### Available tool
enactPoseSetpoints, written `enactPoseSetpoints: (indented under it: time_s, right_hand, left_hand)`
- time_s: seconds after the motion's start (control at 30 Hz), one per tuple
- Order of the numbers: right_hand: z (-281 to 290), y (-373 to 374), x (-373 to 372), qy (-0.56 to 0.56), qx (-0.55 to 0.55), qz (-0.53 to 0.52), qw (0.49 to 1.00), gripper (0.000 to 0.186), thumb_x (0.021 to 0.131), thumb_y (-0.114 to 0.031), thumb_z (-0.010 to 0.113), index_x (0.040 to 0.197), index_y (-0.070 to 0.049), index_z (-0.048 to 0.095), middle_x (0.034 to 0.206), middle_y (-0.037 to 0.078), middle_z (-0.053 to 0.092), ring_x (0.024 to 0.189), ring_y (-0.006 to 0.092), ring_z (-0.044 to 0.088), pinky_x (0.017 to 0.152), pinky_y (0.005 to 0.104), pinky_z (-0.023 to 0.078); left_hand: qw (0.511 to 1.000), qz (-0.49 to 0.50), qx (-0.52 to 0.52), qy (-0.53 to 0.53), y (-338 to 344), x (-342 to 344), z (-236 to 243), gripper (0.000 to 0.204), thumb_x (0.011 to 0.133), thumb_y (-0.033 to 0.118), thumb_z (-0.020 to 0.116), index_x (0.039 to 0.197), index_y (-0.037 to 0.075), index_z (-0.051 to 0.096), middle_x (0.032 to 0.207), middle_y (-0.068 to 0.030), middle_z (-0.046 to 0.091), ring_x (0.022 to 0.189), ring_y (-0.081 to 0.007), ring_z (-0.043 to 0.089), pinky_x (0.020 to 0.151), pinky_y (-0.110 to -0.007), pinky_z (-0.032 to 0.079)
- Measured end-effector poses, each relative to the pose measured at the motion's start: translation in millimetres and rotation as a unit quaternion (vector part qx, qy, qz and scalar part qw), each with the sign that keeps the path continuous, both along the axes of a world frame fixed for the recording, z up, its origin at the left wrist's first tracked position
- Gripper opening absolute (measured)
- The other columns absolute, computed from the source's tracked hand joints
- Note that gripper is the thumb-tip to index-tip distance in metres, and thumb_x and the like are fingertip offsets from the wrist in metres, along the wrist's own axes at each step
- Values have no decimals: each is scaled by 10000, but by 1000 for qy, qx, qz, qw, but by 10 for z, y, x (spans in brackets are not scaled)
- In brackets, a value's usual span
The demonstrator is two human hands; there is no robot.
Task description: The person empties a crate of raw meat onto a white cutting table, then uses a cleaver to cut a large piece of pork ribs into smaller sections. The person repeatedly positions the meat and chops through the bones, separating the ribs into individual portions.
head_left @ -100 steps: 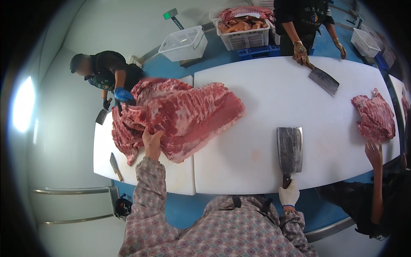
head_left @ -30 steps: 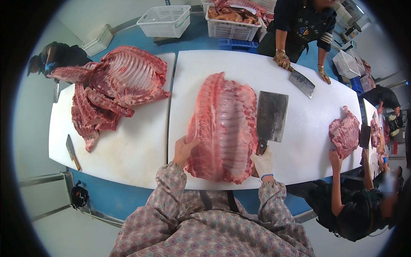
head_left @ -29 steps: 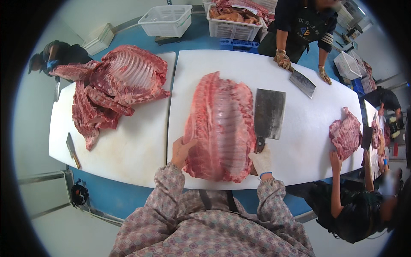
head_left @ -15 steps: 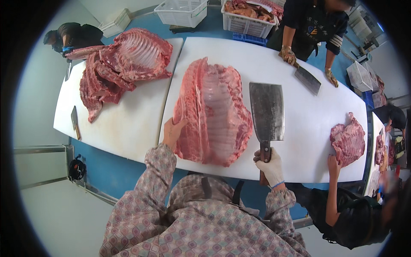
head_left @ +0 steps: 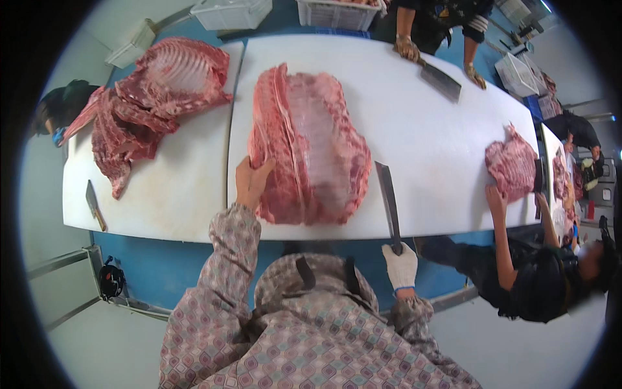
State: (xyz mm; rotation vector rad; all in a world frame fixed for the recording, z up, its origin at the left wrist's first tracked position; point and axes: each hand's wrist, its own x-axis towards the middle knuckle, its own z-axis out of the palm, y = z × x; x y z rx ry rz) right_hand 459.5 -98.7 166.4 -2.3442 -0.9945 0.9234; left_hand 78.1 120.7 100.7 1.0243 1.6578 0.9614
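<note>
A large slab of ribs [head_left: 314, 139] lies bone side up on the white table in front of me, with a thick strip of meat along its left side. My bare left hand [head_left: 251, 183] grips the slab's lower left edge, its thumb on top of the meat. To the right of the slab, my white-gloved right hand [head_left: 400, 264] is closed round the handle of a cleaver [head_left: 389, 198]. The blade points away from me and shows nearly edge-on, apart from the meat.
More rib meat [head_left: 172, 78] is piled at the left, above a small knife [head_left: 95, 204]. Across the table, a co-worker's gloved hand holds another cleaver [head_left: 442, 82]. Another person's hands touch a smaller meat piece [head_left: 513, 165] at right. White crates [head_left: 231, 14] stand beyond the table.
The cleaver has turned from showing its broad face to nearly edge-on, and my right hand is lower. My left hand keeps to the slab's edge. The whole view has shifted.
</note>
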Motion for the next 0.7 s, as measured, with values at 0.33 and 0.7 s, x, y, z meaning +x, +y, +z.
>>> enactPoseSetpoints:
  time_s: [0.33, 0.7]
  right_hand:
    - [-420, -514, -623, 178, -33, -71, 981, 337, 998, -270, 763, 869, 36, 707, 666, 32, 631, 639, 125, 579, 607, 372, 466]
    - [-745, -583, -666, 39, -50, 36, 997, 334, 983, -268, 802, 799, -19, 676, 634, 22, 628, 492, 125, 582, 466, 328, 448]
  left_hand:
    - [987, 36, -2, -159, -87, -57, -210, 399, 948, 206, 875, 1183, -56, 688, 1114, -110, 759, 957, -163, 692, 847, -350, 580]
    - [962, -8, -38, -269, -871, -122, -306, 586, 935, 84, 861, 1445, 8, 581, 1095, -111, 752, 606, -179, 670, 497, -326, 516]
